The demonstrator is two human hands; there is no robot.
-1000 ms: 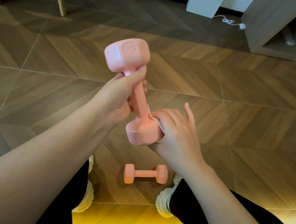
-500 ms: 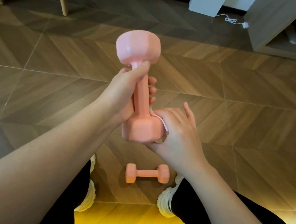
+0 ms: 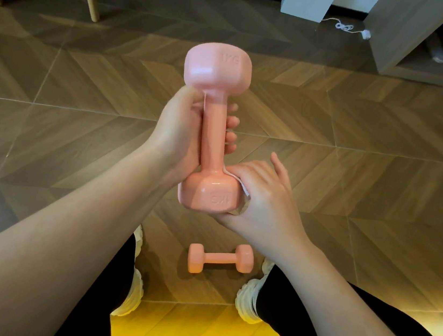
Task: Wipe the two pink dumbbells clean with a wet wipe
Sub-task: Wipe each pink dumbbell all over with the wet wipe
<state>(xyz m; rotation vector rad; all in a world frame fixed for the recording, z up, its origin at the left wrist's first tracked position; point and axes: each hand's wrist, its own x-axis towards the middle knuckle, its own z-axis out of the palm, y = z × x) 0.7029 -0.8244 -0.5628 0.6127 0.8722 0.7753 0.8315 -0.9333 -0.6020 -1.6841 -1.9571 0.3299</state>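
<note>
Left hand (image 3: 177, 131) wrapped round the handle of 1 pink dumbbell (image 3: 212, 130), held upright, right hand (image 3: 262, 198) cupping a wet wipe (image 3: 243, 199) against its lower head, second dumbbell (image 3: 219, 258) lying on the floor (image 3: 382, 175) between 2 white shoes (image 3: 248, 295)

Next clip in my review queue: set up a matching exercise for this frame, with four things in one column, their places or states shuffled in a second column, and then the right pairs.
Column 1
1. raised dumbbell
2. second dumbbell
3. wet wipe
4. white cable

Column 2
A. on the floor beside the wooden cabinet
B. pressed by the right hand against a dumbbell's lower head
C. gripped round its handle by the left hand, off the floor
D. lying on the floor between the shoes

Pairs: 1-C, 2-D, 3-B, 4-A
</note>
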